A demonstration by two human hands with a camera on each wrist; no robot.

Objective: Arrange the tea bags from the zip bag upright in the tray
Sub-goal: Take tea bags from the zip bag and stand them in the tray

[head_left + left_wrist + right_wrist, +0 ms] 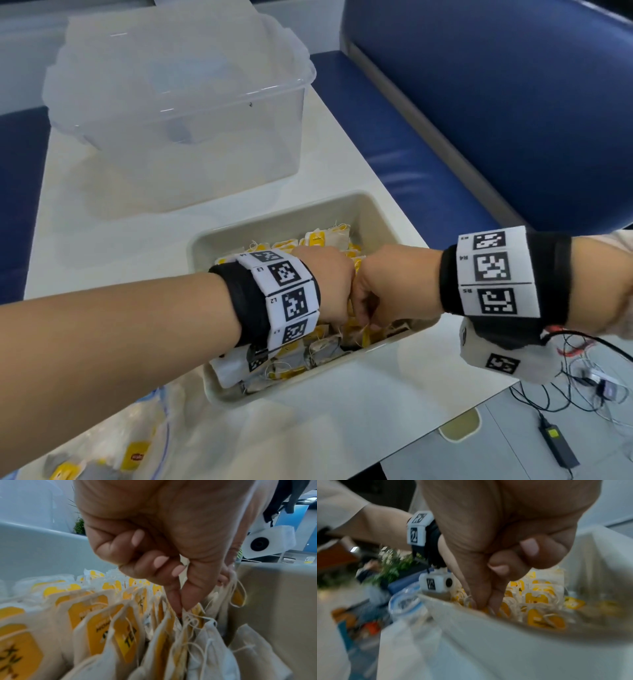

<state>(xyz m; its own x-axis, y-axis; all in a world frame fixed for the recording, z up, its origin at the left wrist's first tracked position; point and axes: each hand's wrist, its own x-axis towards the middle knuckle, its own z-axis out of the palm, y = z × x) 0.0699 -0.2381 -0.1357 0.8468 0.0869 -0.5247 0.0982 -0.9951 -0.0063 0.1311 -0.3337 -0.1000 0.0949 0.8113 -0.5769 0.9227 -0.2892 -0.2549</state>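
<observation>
Zip bag [102, 445]: at lower left on the table, cut off by the frame. Your left hand [325, 284]: thumb and forefinger pinching tea bags [106, 626] upright in the tray [376, 212]. Your right hand [394, 284]: fingers curled among them, apparently pinching one; blur hides the fingertips.

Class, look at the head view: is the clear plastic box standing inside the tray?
No. The clear box stands on the table beyond the tray, apart from it.

Bright even light, soft shadows, blurred, edge-warped wrist views
</observation>
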